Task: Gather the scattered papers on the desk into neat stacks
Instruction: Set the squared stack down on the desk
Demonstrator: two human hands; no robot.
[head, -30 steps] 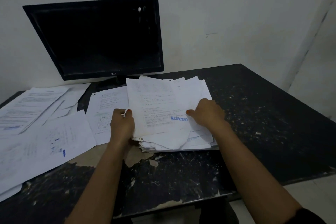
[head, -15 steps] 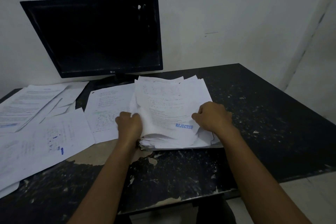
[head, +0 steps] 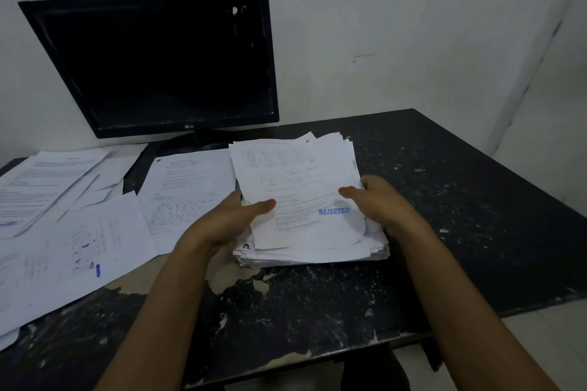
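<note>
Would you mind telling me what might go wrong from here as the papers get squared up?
1. The stack has ragged, uneven edges, and both the left hand and the right hand hold only its sides, so top sheets may slide off or crumple.
2. The loose sheet lies right beside the left hand and could get nudged.
3. The desk has peeling surface flakes that might snag paper corners.

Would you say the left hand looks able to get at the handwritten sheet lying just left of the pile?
Probably yes: the left hand holds the pile's left edge, right beside that handwritten sheet, which lies uncovered on the desk.
</note>
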